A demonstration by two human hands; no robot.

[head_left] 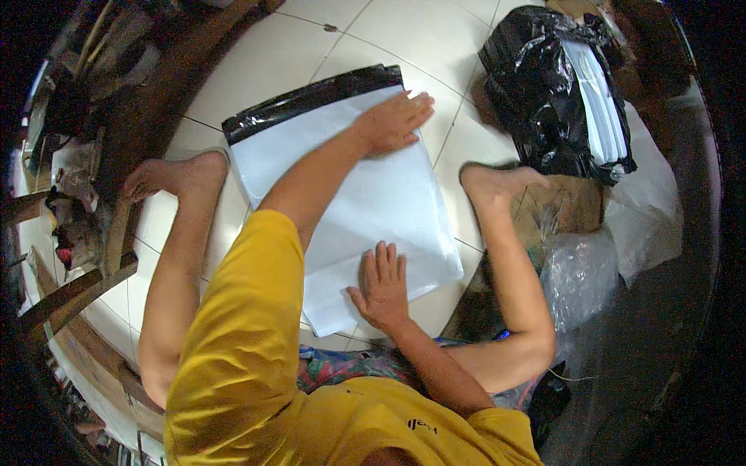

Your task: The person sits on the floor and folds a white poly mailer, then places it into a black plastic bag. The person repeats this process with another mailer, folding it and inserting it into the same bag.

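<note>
A flat stack of white plastic bags (361,206) lies on the floor between my legs, with a black strip (311,101) along its far edge. My left hand (392,124) reaches across to the far right corner, its fingers stretched out over the edge of the stack. Fingers spread, my right hand (382,286) rests flat on the near part of the bags. Neither hand grips anything.
White floor tiles (420,39) surround the stack. A black plastic sack (517,85), torn open, shows folded white sheets (594,101) at the far right. Crumpled clear plastic (583,272) lies outside my right leg. Wooden furniture parts (85,291) stand on the left.
</note>
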